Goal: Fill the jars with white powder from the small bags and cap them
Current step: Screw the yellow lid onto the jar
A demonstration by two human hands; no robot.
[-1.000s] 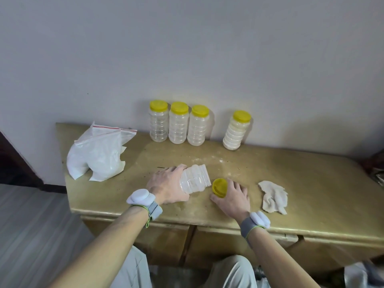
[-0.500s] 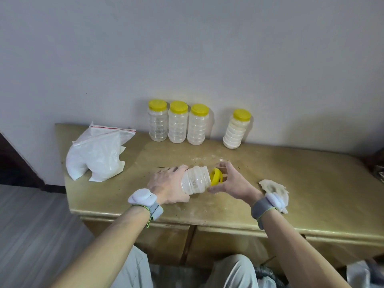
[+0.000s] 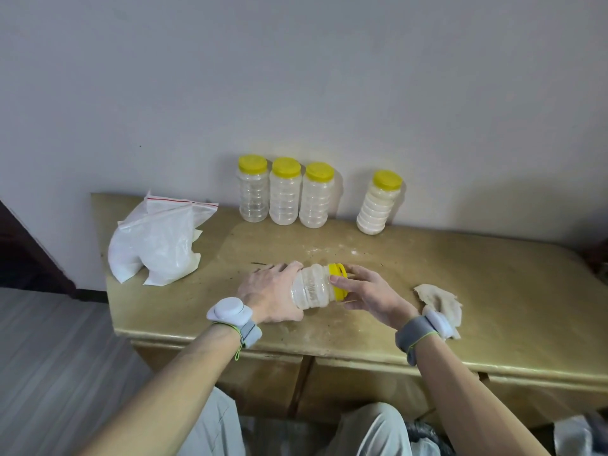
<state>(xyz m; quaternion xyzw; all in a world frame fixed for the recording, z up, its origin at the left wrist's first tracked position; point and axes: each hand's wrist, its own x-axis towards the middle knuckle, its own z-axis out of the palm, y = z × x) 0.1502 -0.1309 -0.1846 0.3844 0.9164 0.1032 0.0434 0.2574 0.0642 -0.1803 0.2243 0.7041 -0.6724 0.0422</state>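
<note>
A clear ribbed jar (image 3: 312,287) lies on its side just above the table, with my left hand (image 3: 269,291) gripping its base end. Its yellow cap (image 3: 339,281) sits on the mouth, and my right hand (image 3: 365,292) holds that cap by thumb and fingers. At the back against the wall stand three capped jars (image 3: 284,194) that look nearly empty. To their right a capped jar full of white powder (image 3: 377,205) leans slightly. A zip bag of white powder (image 3: 154,245) lies at the table's left end.
The yellowish table (image 3: 493,291) has spilled powder dust near its middle. A crumpled cloth (image 3: 439,302) lies right of my right wrist. Drawers sit under the front edge, and my knees are below. The floor drops away at the left.
My right hand picked the yellow cap up from the table and brought it onto the mouth of the jar. My left hand kept hold of the jar.
</note>
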